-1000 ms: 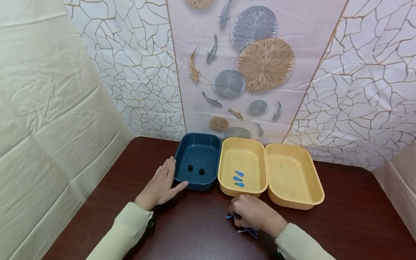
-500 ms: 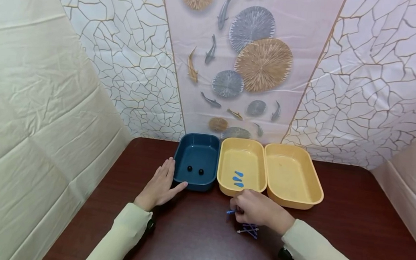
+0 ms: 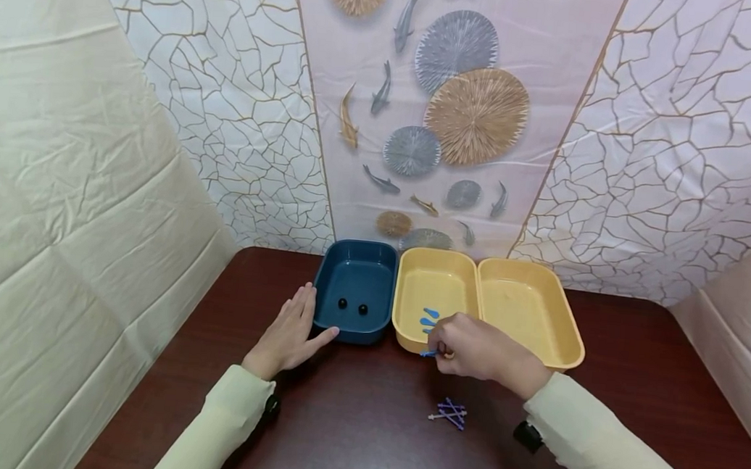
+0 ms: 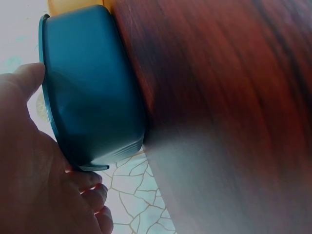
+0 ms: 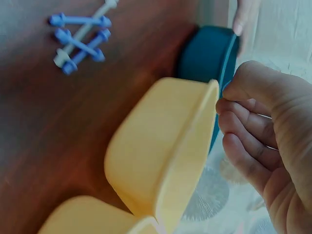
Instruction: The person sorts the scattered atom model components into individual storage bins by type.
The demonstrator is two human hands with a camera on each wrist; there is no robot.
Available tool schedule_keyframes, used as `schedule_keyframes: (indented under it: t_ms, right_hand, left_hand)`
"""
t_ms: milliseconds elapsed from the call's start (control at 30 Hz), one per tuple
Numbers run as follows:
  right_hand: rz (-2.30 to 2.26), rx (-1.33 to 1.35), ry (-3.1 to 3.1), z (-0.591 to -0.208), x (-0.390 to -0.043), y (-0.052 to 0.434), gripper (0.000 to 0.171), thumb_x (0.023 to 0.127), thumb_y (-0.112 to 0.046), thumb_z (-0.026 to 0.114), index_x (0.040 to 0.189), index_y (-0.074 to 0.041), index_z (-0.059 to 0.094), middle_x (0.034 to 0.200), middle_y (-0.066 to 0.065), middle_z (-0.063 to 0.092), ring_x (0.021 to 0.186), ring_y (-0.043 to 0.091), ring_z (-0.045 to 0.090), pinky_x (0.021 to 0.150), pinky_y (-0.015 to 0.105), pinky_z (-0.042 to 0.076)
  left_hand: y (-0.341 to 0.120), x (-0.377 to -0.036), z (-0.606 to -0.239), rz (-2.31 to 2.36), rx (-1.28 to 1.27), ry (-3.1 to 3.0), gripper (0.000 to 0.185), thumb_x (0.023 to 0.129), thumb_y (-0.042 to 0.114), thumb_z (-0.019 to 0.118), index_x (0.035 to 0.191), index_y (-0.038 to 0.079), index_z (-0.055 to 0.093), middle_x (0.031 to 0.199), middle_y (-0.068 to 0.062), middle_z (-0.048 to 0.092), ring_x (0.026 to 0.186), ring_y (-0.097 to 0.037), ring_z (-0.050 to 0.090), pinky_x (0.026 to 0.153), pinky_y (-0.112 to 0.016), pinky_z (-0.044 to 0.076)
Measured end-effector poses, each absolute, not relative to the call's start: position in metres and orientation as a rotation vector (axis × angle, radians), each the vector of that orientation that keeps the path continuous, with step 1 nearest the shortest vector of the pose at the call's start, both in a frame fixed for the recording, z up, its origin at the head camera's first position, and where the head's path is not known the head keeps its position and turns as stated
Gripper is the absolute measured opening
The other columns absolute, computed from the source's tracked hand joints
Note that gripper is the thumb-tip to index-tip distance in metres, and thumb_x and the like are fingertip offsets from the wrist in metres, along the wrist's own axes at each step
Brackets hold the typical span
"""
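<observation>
Between R fingertips: small blue stick, over near rim of middle yellow tray.

Pinched in right hand [image 3: 472, 347], fingers curled tight round blue stick [image 3: 429, 353]; prob. very light, thin, stiff plastic w/ knobbed ends, best held mid-shaft, easy to drop. Hovers at front edge of middle yellow tray [image 3: 411, 288], smooth rounded plastic, holding blue pieces [image 3: 429, 319]. Left hand [image 3: 290, 334] flat, fingers straight, touching dark blue tray [image 3: 330, 275] w/ two black beads [image 3: 353, 307]. Loose pile of sticks [image 3: 449, 414] on glossy dark wood table [image 3: 348, 436]. Second yellow tray [image 3: 571, 335] at right.
</observation>
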State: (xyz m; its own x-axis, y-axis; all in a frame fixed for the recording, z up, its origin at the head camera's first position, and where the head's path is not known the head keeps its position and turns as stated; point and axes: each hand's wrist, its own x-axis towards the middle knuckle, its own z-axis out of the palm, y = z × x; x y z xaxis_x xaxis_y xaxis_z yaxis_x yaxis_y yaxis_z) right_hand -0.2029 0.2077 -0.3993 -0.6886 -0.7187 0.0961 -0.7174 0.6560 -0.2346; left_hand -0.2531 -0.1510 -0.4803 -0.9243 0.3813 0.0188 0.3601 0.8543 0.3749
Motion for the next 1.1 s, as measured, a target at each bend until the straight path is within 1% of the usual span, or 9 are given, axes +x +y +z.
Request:
schedule_keyframes:
  t_ms: [67,233,367,467,567,767,867,1000,1100]
  right_hand:
    - [-0.403,-1.22,2.87,-0.394,-0.207,0.21,0.006,0.084,-0.007,0.081,0.087,-0.011,0.079,0.082,-0.005,0.073,0.073,0.002,0.062,0.066,0.018,0.056]
    - [-0.407,-1.178,2.898,-0.386,-0.219,0.217,0.006,0.085,-0.005,0.079,0.088,-0.01,0.079,0.083,-0.005,0.073,0.073,0.004,0.061,0.067,0.02,0.055]
    - [-0.437,-1.152,2.902,-0.385,-0.23,0.221,0.005,0.084,-0.004,0.078,0.086,-0.008,0.077,0.08,-0.005,0.07,0.07,0.003,0.057,0.065,0.02,0.052]
    - [-0.461,-1.141,2.904,-0.387,-0.239,0.224,0.008,0.083,-0.001,0.077,0.082,-0.009,0.074,0.076,-0.004,0.067,0.067,0.003,0.053,0.063,0.02,0.049]
    - [-0.471,-1.121,2.917,-0.392,-0.247,0.225,0.011,0.083,0.0,0.077,0.08,-0.01,0.072,0.075,-0.004,0.066,0.066,0.003,0.052,0.063,0.021,0.049]
    - [-0.514,-1.022,2.955,-0.408,-0.263,0.227,0.007,0.085,-0.001,0.079,0.083,-0.007,0.075,0.077,-0.002,0.069,0.068,0.006,0.055,0.065,0.025,0.054]
    - [-0.541,-0.994,2.962,-0.418,-0.271,0.226,0.007,0.086,-0.001,0.079,0.083,-0.006,0.075,0.074,-0.003,0.066,0.065,0.007,0.052,0.064,0.025,0.051]
    - [-0.542,-0.922,2.963,-0.431,-0.279,0.225,0.015,0.087,-0.003,0.079,0.076,-0.009,0.071,0.067,-0.005,0.058,0.062,0.009,0.046,0.062,0.023,0.043]
    - [-0.529,-0.854,2.951,-0.44,-0.284,0.226,0.017,0.088,-0.006,0.08,0.075,-0.011,0.071,0.067,-0.006,0.058,0.062,0.009,0.047,0.061,0.023,0.042]
  left_hand:
    - [-0.151,-0.253,-0.48,0.583,0.595,2.969,0.102,0.104,0.064,0.049,0.168,-0.001,0.004,0.179,-0.018,0.002,0.167,-0.039,0.005,0.134,-0.058,0.012]
    - [-0.151,-0.254,-0.478,0.582,0.592,2.964,0.102,0.104,0.064,0.049,0.169,0.0,0.003,0.179,-0.017,0.001,0.167,-0.039,0.005,0.134,-0.058,0.011]
    - [-0.152,-0.254,-0.477,0.585,0.599,2.971,0.102,0.104,0.064,0.049,0.168,-0.001,0.004,0.179,-0.018,0.002,0.166,-0.039,0.005,0.134,-0.058,0.012]
    - [-0.152,-0.253,-0.477,0.583,0.603,2.974,0.102,0.104,0.065,0.049,0.168,-0.001,0.005,0.179,-0.019,0.003,0.166,-0.039,0.006,0.134,-0.058,0.013]
    - [-0.153,-0.252,-0.478,0.575,0.599,2.977,0.102,0.104,0.066,0.048,0.168,-0.001,0.005,0.179,-0.019,0.003,0.166,-0.039,0.006,0.134,-0.059,0.013]
    - [-0.154,-0.251,-0.478,0.583,0.605,2.984,0.102,0.104,0.065,0.049,0.168,-0.002,0.007,0.178,-0.02,0.005,0.166,-0.04,0.007,0.134,-0.059,0.015]
    - [-0.154,-0.251,-0.478,0.588,0.609,2.99,0.101,0.104,0.064,0.049,0.168,-0.002,0.007,0.178,-0.021,0.007,0.166,-0.041,0.009,0.133,-0.06,0.015]
    - [-0.154,-0.252,-0.479,0.589,0.603,2.98,0.102,0.104,0.065,0.049,0.168,-0.001,0.006,0.179,-0.019,0.004,0.166,-0.04,0.007,0.134,-0.059,0.014]
    - [-0.153,-0.253,-0.481,0.599,0.604,2.967,0.102,0.104,0.065,0.049,0.169,-0.001,0.005,0.179,-0.018,0.002,0.167,-0.039,0.006,0.134,-0.058,0.012]
